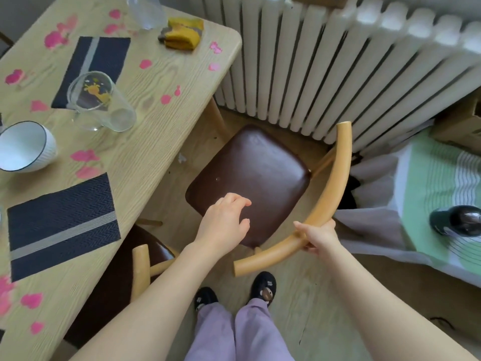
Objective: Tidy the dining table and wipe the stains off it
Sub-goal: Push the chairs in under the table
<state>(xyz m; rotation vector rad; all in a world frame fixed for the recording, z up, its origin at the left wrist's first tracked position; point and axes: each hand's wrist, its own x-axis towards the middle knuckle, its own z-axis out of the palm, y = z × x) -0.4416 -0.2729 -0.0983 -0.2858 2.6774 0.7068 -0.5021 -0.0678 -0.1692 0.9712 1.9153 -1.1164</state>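
Right hand [316, 237] grips curved chair back [330, 199], lower centre; left hand [225, 221] hovers, fingers loosely spread. Risk: chair jolting desk [161, 82], rolling tipped glass [101, 102] off.

No legible text, numbers or brand marks. Glass [100, 100] on the table [161, 82]: yellow printed figure, no lettering. Cardboard box [318, 0] on top of the radiator [338, 61]: dark print, too blurred to read. Slippers [264, 285]: bear motif only.

from my feed: white radiator [338, 61] along the wall, green striped bedspread [429, 183] on the right with some dark shiny thing [458, 220] on it, cardboard box [458, 126] just beyond, pale wood floor [312, 308].
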